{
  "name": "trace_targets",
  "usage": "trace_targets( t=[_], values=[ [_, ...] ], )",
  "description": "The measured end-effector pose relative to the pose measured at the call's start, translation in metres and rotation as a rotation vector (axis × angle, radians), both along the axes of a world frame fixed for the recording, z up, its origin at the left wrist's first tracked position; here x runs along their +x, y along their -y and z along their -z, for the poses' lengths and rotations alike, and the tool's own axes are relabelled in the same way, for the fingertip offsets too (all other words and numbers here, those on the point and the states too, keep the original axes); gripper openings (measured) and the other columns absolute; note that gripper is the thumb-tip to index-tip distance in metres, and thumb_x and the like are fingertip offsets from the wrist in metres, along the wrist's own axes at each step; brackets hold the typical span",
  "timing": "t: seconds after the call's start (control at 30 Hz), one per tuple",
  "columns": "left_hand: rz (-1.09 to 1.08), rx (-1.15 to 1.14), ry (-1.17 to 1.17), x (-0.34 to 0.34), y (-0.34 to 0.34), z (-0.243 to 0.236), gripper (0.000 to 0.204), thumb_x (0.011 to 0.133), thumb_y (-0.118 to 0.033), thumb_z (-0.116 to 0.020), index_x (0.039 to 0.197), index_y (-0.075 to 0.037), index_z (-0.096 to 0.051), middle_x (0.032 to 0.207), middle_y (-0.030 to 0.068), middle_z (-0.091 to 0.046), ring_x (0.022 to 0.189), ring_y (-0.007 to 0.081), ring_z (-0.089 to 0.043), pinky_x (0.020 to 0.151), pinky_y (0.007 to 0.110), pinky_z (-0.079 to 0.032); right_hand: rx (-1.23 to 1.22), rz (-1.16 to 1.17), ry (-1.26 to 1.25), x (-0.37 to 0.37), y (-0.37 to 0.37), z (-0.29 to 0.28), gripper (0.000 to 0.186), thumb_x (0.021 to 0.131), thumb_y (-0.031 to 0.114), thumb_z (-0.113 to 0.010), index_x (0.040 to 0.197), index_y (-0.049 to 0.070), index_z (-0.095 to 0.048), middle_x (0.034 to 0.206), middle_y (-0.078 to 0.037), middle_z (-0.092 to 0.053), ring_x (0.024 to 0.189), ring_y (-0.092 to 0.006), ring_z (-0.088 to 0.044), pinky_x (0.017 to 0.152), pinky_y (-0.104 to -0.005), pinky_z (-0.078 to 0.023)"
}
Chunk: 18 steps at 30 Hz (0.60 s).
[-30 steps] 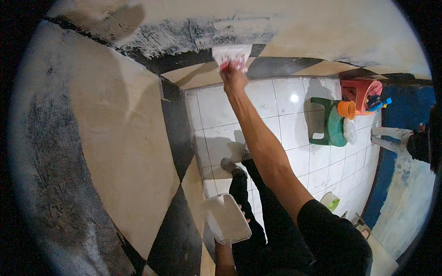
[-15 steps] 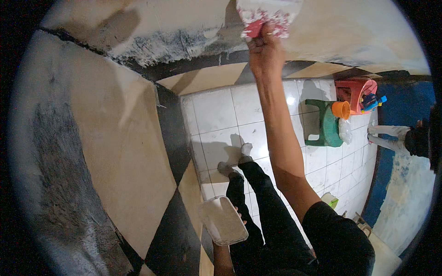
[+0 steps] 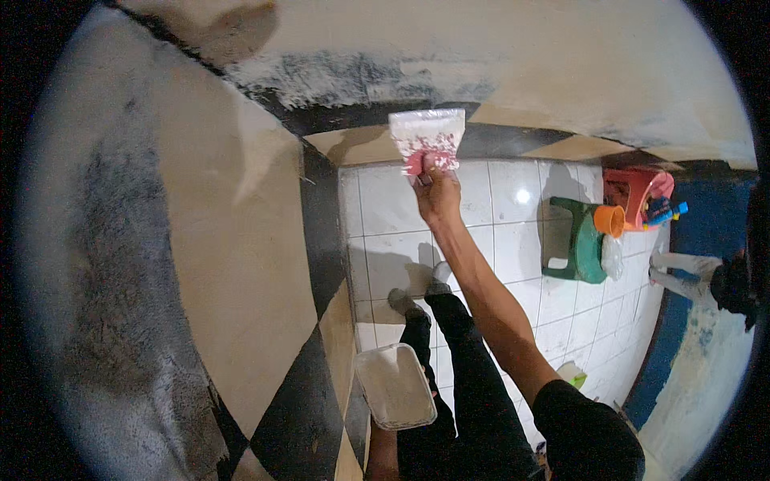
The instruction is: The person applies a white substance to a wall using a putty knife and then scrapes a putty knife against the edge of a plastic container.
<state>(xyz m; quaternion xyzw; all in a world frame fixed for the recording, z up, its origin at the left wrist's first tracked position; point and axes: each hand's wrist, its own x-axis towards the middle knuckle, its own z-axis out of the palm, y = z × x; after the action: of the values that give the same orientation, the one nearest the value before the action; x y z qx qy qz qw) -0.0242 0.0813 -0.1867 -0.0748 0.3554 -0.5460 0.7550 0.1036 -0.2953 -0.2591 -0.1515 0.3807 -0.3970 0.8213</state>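
My right hand (image 3: 437, 188) grips a wide red putty scraper (image 3: 427, 128) smeared with white paste, held out in front of the wall (image 3: 561, 64), near its patchy dark band with white smears. Low down by my legs, my left hand (image 3: 427, 389) holds a shallow pale rectangular tray (image 3: 391, 381) with whitish material in it; only some fingers show past its right edge. A checkered beige and black wall (image 3: 241, 240) runs along my left side.
On the white tiled floor (image 3: 513, 240) stand a green stool (image 3: 584, 248), an orange cup (image 3: 609, 220), a plastic bag, a red stool (image 3: 622, 188) with a blue item. A person in light trousers (image 3: 686, 260) is at the right, by a blue wall.
My right hand with the scraper went up and rightward, then came back down and left, and is now lower than in both earlier frames. The tray stays near my legs.
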Motion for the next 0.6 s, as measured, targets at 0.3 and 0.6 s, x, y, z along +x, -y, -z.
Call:
trace_targets(
  t=[0.3, 0.6],
  values=[
    [-0.036, -0.023, -0.039, 0.011, -0.002, -0.003, 0.084, 0.078, -0.059, -0.056, 0.139, -0.009, -0.029, 0.135, 0.0251, -0.037, 0.119, 0.0465, -0.041, 0.098, 0.072, -0.021, -0.152, 0.088, 0.284, 0.146, 0.001, -0.137, 0.012, 0.090, 0.008, -0.053, 0.101, 0.003, -0.054, 0.095, -0.007, -0.059, 0.087, -0.0200, -0.060, 0.081, -0.0351, -0.051],
    [-0.082, 0.024, -0.014, 0.009, -0.019, -0.011, 0.092, 0.072, -0.067, -0.056, 0.140, -0.010, -0.029, 0.132, 0.0265, -0.040, 0.116, 0.0443, -0.046, 0.096, 0.068, -0.030, 0.014, -0.044, 0.085, 0.109, -0.038, 0.003, 0.011, 0.089, 0.011, -0.056, 0.100, 0.010, -0.057, 0.091, -0.002, -0.060, 0.082, -0.0154, -0.059, 0.075, -0.0322, -0.051]
  ],
)
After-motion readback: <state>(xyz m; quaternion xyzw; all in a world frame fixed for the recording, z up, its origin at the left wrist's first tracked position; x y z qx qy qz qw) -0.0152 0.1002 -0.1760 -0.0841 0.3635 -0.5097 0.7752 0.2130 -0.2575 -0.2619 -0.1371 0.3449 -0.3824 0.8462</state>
